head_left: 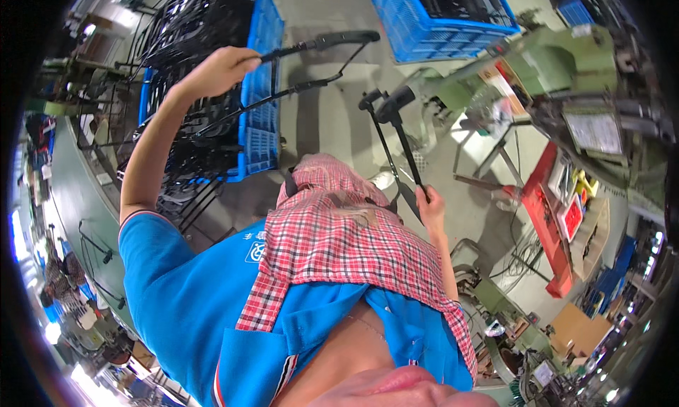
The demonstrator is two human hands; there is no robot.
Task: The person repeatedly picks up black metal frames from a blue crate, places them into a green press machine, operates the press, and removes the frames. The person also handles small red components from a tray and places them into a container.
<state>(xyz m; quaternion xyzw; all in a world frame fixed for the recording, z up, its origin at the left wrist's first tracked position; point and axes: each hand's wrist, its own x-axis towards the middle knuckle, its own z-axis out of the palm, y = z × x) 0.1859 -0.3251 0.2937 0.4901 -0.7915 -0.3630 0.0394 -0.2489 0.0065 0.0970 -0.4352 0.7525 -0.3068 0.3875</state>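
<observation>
Along the right edge of a blue plastic crate (263,135), my left hand (230,71) is curled closed round a bent black frame (346,38), whose smooth, thicker curved section juts over the grey floor (311,131). My right hand (433,205), in front of my checked cloth apron (339,244), wraps its fingers round a paired-rod black frame (407,147) with blunt, wider ends; floor opens between the crate and the green machine (566,60).

The held frames (408,145) looked like metal, their ends (396,105) matt plastic; the crates (445,43) were plastic, the apron (339,248) matt cloth.
</observation>
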